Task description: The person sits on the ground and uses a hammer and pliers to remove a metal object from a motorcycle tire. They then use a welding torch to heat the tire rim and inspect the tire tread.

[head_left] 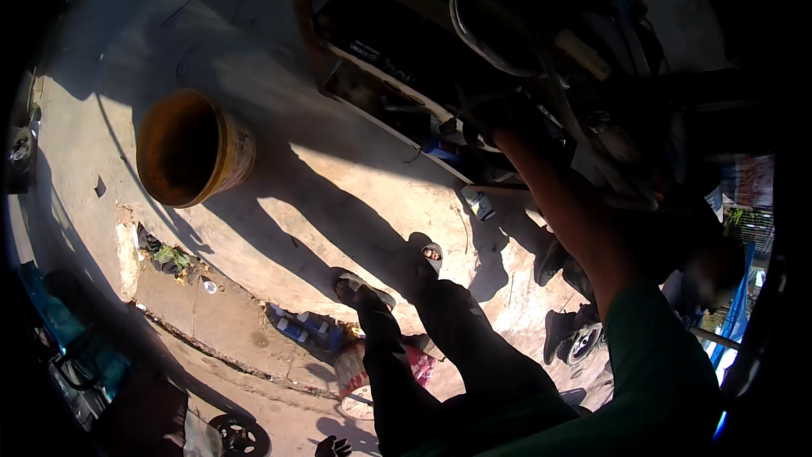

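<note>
The wearer's right hand (492, 118) is reaching into deep shade among the clutter of a low rack; I can't tell whether the fingers are closed on anything. It sits right by the thing nearest it, a black box (381, 38) with pale print, which lies up and to the left on the rack. A small blue item (444, 151) shows just below the hand, and a pale curved tube or handle (474, 38) arches above. The bare forearm runs back to a green sleeve (664, 355).

At the lower edge there's a dark hand (332, 447), seemingly the wearer's left, partly cut off, its grip impossible to make out.

Below the rack, a small packet (478, 203) lies on the sunlit concrete. The wearer's sandalled feet (364, 288) stand near a red-and-white tub (351, 372) and blue-and-white containers (309, 327). Over to the left, a yellow bucket (224, 152) shows its dark inside; dark shoes (556, 334) stand beside a small wheel (584, 344) on the right.
</note>
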The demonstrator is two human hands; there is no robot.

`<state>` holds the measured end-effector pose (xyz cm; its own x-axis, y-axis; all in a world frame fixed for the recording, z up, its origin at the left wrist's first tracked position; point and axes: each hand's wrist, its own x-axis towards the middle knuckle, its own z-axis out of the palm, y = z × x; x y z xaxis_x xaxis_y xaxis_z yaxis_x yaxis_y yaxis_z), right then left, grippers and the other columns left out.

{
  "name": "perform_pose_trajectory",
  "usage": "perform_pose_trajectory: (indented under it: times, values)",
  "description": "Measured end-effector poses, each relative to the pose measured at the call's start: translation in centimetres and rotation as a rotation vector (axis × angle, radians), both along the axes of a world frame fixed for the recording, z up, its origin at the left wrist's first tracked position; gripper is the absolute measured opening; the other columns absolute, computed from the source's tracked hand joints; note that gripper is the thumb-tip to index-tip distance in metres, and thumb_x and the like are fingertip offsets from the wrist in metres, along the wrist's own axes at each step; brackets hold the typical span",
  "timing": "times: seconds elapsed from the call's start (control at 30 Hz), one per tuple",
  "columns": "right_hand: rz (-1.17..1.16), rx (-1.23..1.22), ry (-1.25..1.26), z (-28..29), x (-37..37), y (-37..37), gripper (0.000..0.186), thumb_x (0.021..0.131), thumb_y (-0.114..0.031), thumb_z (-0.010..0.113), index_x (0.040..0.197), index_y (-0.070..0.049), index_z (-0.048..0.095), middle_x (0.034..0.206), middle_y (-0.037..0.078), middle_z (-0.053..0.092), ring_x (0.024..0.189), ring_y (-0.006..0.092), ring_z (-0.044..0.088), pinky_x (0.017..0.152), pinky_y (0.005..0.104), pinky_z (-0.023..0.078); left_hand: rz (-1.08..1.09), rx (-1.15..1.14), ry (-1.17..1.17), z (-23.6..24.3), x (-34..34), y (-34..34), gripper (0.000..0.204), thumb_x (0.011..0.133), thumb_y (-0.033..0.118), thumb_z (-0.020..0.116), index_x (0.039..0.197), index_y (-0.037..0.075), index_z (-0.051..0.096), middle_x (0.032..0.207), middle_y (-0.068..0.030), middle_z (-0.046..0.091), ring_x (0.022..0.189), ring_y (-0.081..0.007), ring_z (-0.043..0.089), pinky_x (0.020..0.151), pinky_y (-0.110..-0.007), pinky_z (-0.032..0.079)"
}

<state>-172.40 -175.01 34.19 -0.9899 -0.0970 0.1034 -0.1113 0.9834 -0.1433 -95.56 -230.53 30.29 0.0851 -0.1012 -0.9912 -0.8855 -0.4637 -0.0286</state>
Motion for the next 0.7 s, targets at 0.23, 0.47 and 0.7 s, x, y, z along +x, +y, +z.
perform_pose_trajectory:
  times: [0.23, 0.47, 0.7]
  values:
    - [-0.055, -0.22, 0.028, -6.5, -10.4, 1.2, 0.038, 0.106, -0.029, 0.048, 0.132, -0.003, 0.057, 0.134, 0.021, 0.058, 0.122, 0.029, 0.057, 0.102, 0.0419, 0.046, 0.04, 0.125, 0.023, 1.7, -3.3, 5.9, 0.04, 0.103, 0.031, 0.058, 0.133, 0.006, 0.056, 0.115, -0.0189, 0.071, 0.09, -0.0292, 0.072, 0.073, -0.04, 0.062]
    - [-0.145, -0.048, 0.018, -7.0, -14.3, 0.3, 0.036, 0.105, -0.028, 0.05, 0.13, -0.003, 0.058, 0.13, 0.019, 0.058, 0.119, 0.0278, 0.057, 0.099, 0.0406, 0.047, 0.007, 0.149, -0.01, 3.0, -4.6, 8.1, 0.042, 0.103, 0.032, 0.058, 0.135, 0.006, 0.056, 0.117, -0.0181, 0.07, 0.091, -0.0286, 0.072, 0.071, -0.038, 0.061]
    - [-0.155, -0.054, 0.005, -7.5, -15.4, -0.6, 0.034, 0.104, -0.027, 0.051, 0.128, -0.003, 0.058, 0.127, 0.018, 0.059, 0.115, 0.0267, 0.058, 0.096, 0.0392, 0.047, 0.013, 0.181, -0.067, 1.5, -4.1, 6.2, 0.046, 0.102, 0.035, 0.059, 0.138, 0.006, 0.053, 0.12, -0.0204, 0.069, 0.093, -0.0328, 0.072, 0.073, -0.042, 0.061]
